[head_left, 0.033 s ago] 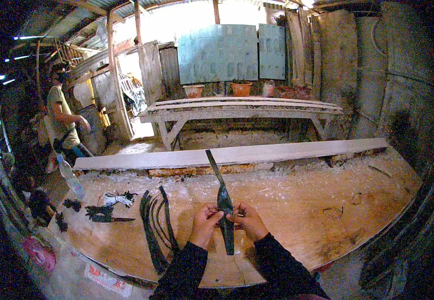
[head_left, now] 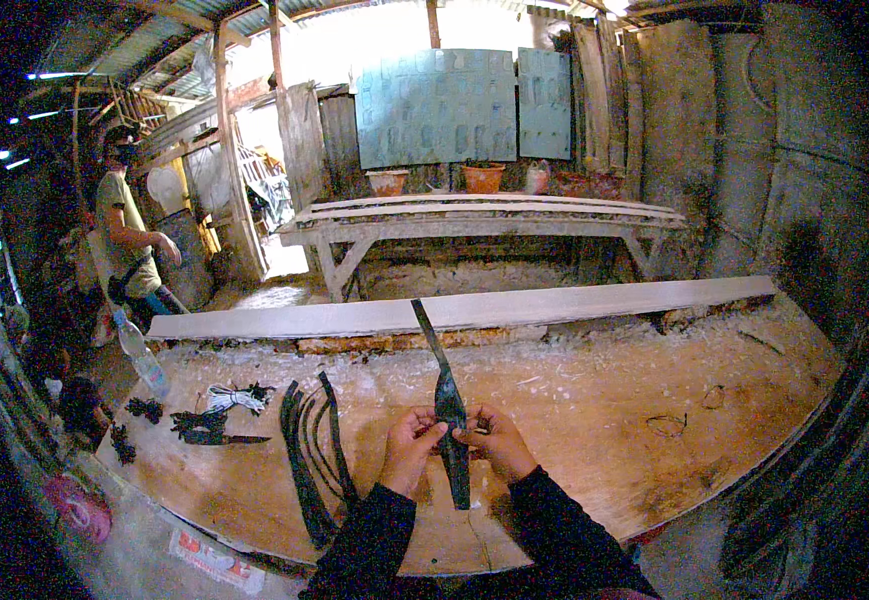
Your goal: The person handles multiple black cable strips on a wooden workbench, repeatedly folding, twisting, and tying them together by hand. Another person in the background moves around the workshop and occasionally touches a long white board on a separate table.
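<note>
A long black flat strip (head_left: 451,398) stands out lengthwise in front of me, wide around its middle and narrow at its far end. My left hand (head_left: 410,450) pinches its left edge with thumb and fingers. From the other side, my right hand (head_left: 499,447) grips the same part, its thumb on top. Fingertips underneath are partly hidden. Left of my left hand lie several loose black strips (head_left: 301,470). Beyond them are a dark knife (head_left: 244,439), a black cord bundle (head_left: 192,421) and a white cord bundle (head_left: 237,399).
A plastic bottle (head_left: 142,357) stands tilted-looking at the left of the wooden table (head_left: 594,440). Along its far edge runs a long pale board (head_left: 534,305). Thin wire loops (head_left: 667,426) lie at right. Behind are a bench (head_left: 494,228) and, at left, another person (head_left: 126,235).
</note>
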`<state>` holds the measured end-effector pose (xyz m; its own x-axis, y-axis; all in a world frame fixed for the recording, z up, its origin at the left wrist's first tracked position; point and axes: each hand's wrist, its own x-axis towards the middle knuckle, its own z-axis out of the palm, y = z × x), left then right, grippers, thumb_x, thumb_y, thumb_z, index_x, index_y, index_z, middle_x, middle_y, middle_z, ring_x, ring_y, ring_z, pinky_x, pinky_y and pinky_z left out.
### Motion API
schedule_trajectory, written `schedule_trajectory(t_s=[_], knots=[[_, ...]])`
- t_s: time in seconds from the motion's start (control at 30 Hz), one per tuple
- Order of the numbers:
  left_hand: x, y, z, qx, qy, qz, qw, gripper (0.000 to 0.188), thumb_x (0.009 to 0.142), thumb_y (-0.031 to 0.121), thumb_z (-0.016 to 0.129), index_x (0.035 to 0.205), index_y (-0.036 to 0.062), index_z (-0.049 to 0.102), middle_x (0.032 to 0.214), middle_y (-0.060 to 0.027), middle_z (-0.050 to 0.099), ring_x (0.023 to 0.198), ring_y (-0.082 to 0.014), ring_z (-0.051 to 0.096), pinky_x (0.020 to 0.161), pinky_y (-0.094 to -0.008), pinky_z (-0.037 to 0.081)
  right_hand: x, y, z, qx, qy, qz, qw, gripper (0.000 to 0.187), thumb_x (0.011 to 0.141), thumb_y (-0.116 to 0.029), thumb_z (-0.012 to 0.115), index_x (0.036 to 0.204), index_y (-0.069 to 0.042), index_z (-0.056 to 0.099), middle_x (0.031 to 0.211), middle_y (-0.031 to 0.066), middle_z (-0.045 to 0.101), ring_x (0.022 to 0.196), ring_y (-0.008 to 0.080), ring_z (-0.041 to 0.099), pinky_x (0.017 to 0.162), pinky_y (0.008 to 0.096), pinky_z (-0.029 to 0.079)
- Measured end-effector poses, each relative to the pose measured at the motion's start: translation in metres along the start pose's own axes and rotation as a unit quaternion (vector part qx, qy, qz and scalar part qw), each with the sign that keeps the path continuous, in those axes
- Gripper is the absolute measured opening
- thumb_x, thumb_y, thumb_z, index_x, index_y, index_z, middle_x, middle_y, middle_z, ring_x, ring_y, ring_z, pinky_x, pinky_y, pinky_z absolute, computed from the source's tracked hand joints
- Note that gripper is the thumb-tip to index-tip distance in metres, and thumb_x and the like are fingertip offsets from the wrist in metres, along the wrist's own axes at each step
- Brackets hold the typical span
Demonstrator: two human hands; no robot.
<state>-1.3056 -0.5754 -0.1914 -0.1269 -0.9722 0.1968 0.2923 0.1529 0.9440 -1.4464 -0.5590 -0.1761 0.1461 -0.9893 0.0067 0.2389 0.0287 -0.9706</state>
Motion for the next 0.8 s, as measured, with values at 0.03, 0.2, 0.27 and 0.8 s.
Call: schedule_trajectory(t_s=[0.03, 0.2, 0.27, 0.8], knots=[[0.0013, -0.0006, 0.0001, 0.022, 0.004, -0.003, 1.0, 0.016, 0.074, 0.005, 0.055, 0.09, 0.0046, 0.051, 0.08, -0.0018, 0.055, 0.07, -0.0091, 0.052, 0.059, -0.022, 0.043, 0.001, 0.0007, 0.0001, -0.005, 0.003, -0.001, 1.0, 0.018, 0.07, -0.012, 0.063, 0.078, -0.013, 0.047, 0.072, -0.004, 0.052, 0.065, 0.0078, 0.051, 0.051, 0.0228, 0.043], [0.0073, -0.0003, 0.0002, -0.01, -0.014, 0.011, 1.0, 0.021, 0.074, 0.004, 0.055, 0.095, 0.005, 0.049, 0.083, -0.0018, 0.054, 0.074, -0.0101, 0.051, 0.063, -0.0225, 0.042, 0.0062, 0.0013, -0.0012, -0.008, 0.012, -0.017, 1.0, 0.018, 0.07, -0.011, 0.063, 0.077, -0.012, 0.046, 0.073, -0.0028, 0.052, 0.065, 0.0085, 0.051, 0.051, 0.0227, 0.042], [0.0072, 0.0008, 0.0018, -0.023, -0.018, 0.006, 1.0, 0.027, 0.073, 0.003, 0.055, 0.099, 0.0052, 0.047, 0.086, -0.0023, 0.054, 0.076, -0.0108, 0.051, 0.065, -0.023, 0.042, 0.007, 0.0008, -0.0016, 0.018, 0.019, -0.045, 0.999, 0.018, 0.07, -0.012, 0.062, 0.081, -0.011, 0.048, 0.074, -0.002, 0.052, 0.064, 0.0089, 0.051, 0.051, 0.0225, 0.042], [0.0077, 0.0001, 0.0011, -0.018, -0.036, 0.011, 0.999, 0.03, 0.072, 0.001, 0.056, 0.101, 0.0039, 0.046, 0.087, -0.0032, 0.054, 0.077, -0.0116, 0.052, 0.068, -0.0247, 0.043, 0.0069, 0.001, -0.004, 0.0, -0.009, -0.026, 1.0, 0.025, 0.07, -0.01, 0.062, 0.091, -0.012, 0.049, 0.075, -0.0039, 0.051, 0.067, 0.0082, 0.05, 0.055, 0.0221, 0.042]])
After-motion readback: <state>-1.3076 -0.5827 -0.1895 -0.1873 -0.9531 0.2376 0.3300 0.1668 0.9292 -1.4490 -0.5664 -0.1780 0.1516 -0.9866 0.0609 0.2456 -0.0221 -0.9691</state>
